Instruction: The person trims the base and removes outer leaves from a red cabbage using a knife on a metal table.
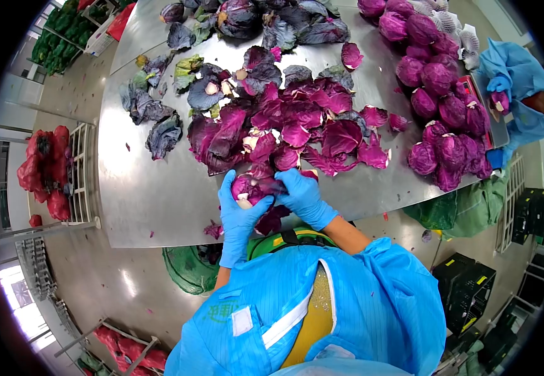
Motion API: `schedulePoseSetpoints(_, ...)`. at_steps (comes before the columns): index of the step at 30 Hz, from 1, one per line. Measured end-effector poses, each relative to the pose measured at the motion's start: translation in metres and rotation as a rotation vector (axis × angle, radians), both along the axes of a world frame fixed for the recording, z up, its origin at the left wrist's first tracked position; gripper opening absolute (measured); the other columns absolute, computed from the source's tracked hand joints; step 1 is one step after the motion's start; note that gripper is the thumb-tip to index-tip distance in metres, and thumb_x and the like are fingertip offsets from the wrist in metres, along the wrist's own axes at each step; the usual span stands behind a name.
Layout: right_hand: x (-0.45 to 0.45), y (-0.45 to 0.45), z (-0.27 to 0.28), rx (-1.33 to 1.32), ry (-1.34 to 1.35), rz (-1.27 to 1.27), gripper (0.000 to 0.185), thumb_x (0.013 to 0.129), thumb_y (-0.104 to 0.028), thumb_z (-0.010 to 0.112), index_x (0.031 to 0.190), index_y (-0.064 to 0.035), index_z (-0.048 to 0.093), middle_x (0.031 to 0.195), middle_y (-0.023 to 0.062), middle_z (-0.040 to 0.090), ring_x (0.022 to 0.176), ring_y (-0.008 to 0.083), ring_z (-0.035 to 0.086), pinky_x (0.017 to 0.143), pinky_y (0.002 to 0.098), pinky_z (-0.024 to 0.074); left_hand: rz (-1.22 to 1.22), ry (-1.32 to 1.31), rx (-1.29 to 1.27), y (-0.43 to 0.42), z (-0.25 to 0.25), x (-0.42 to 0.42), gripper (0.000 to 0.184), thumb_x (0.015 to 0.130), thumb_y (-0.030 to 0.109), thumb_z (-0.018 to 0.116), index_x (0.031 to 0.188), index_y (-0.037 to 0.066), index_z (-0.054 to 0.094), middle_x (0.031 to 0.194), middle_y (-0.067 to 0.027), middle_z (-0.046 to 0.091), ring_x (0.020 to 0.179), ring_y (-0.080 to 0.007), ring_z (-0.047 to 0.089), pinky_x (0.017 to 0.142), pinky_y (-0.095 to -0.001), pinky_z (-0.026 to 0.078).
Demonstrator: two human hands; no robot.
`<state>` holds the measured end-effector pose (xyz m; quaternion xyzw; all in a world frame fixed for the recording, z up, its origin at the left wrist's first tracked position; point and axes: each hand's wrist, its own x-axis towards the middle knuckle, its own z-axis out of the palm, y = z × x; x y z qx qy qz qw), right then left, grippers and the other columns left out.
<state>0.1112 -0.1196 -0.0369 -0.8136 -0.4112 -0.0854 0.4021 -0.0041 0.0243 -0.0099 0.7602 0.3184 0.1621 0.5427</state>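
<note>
Now the left hand (pixel 239 216) cups a purple cabbage (pixel 253 187) above the desk (pixel 153 200); the right hand (pixel 302 193) curls its fingers against it, though whether they grip anything I can't tell! Loose leaves (pixel 306 118) pile just beyond both hands; below the left, green lettering (pixel 225 309) on the blue gown (pixel 381 301) is too blurred to read.

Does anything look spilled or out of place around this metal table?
Yes: small purple scraps dot the floor, with a larger purplish piece at right. They look stray, since the main pile of loose leaves is on the metal table.
</note>
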Motion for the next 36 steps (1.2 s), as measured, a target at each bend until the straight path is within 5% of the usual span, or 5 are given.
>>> schedulePoseSetpoints(6, 0.09, -0.015, -0.013, 0.012, 0.915, -0.401, 0.028, 0.083, -0.025, 0.065, 0.092, 0.001, 0.06, 0.078, 0.0235, 0.061, 0.073, 0.0368, 0.062, 0.064, 0.0461, 0.048, 0.081, -0.178, -0.423, 0.017, 0.006, -0.026, 0.1, 0.059, 0.021, 0.09, 0.14, 0.003, 0.035, 0.137, -0.0137, 0.043, 0.122, -0.0256, 0.048, 0.106, -0.0377, 0.041)
schedulePoseSetpoints(12, 0.128, -0.007, 0.029, -0.149, 0.034, -0.388, 0.036, 0.083, -0.018, 0.063, 0.118, -0.0116, 0.057, 0.102, 0.0144, 0.058, 0.075, 0.0376, 0.063, 0.07, 0.0483, 0.0525, -0.204, -0.249, 0.17, 0.008, 0.029, 0.005, 0.105, 0.057, 0.02, 0.089, 0.143, 0.002, 0.032, 0.139, -0.0164, 0.042, 0.127, -0.0298, 0.045, 0.108, -0.0398, 0.037)
schedulePoseSetpoints(19, 0.038, -0.001, 0.049, -0.243, 0.558, 0.079, 0.056, 0.077, -0.045, 0.075, 0.115, -0.0049, 0.064, 0.098, 0.0155, 0.065, 0.087, 0.0295, 0.065, 0.077, 0.0375, 0.0526, -0.399, -0.148, 0.46, 0.01, 0.028, 0.027, 0.109, 0.056, 0.033, 0.091, 0.145, 0.007, 0.033, 0.142, -0.0188, 0.037, 0.13, -0.0332, 0.041, 0.108, -0.0426, 0.037)
schedulePoseSetpoints(34, 0.098, -0.03, -0.009, -0.054, 0.206, -0.277, 0.01, 0.083, -0.016, 0.064, 0.087, -0.0074, 0.067, 0.083, 0.014, 0.064, 0.073, 0.0324, 0.064, 0.064, 0.0417, 0.0518, -0.033, -0.281, -0.371, -0.006, 0.01, 0.009, 0.111, 0.056, 0.028, 0.092, 0.145, 0.003, 0.03, 0.139, -0.018, 0.039, 0.126, -0.0307, 0.043, 0.111, -0.043, 0.034)
schedulePoseSetpoints(36, 0.11, -0.029, 0.014, -0.024, 0.059, -0.374, 0.029, 0.084, -0.019, 0.067, 0.11, -0.008, 0.064, 0.096, 0.0157, 0.063, 0.076, 0.0335, 0.064, 0.066, 0.0412, 0.0526, -0.101, -0.263, -0.233, 0.01, 0.008, 0.0, 0.112, 0.056, 0.02, 0.091, 0.147, 0.004, 0.028, 0.143, -0.0155, 0.039, 0.128, -0.0283, 0.044, 0.111, -0.0411, 0.035)
